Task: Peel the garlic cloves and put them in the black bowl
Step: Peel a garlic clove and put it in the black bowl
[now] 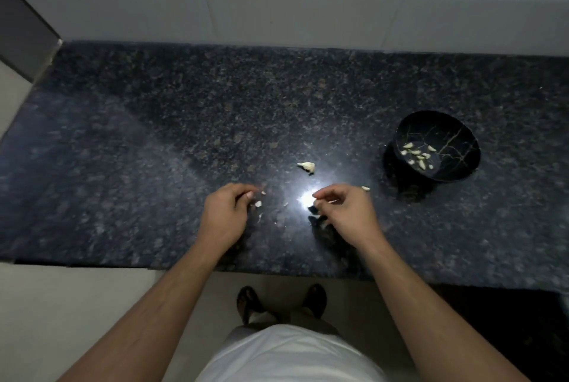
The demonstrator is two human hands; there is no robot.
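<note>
The black bowl [462,147] with pale vein lines stands on the counter at the right and holds several peeled garlic cloves [418,154]. An unpeeled garlic piece [307,166] lies on the counter beyond my hands. One peeled clove [365,188] lies just past my right hand [348,212]. That hand hovers over the counter with curled fingers, and a thin pale bit of garlic shows between them. My left hand [226,212] is to its left, with its fingers curled towards the thumb. Whether they pinch anything is hidden. Scraps of skin [258,203] lie between the hands.
The dark speckled granite counter [154,151] runs to a white tiled wall [277,6] at the back. A bright light glare [306,197] sits between my hands. A grey panel [21,31] stands at the far left. The counter's front edge is close to my body.
</note>
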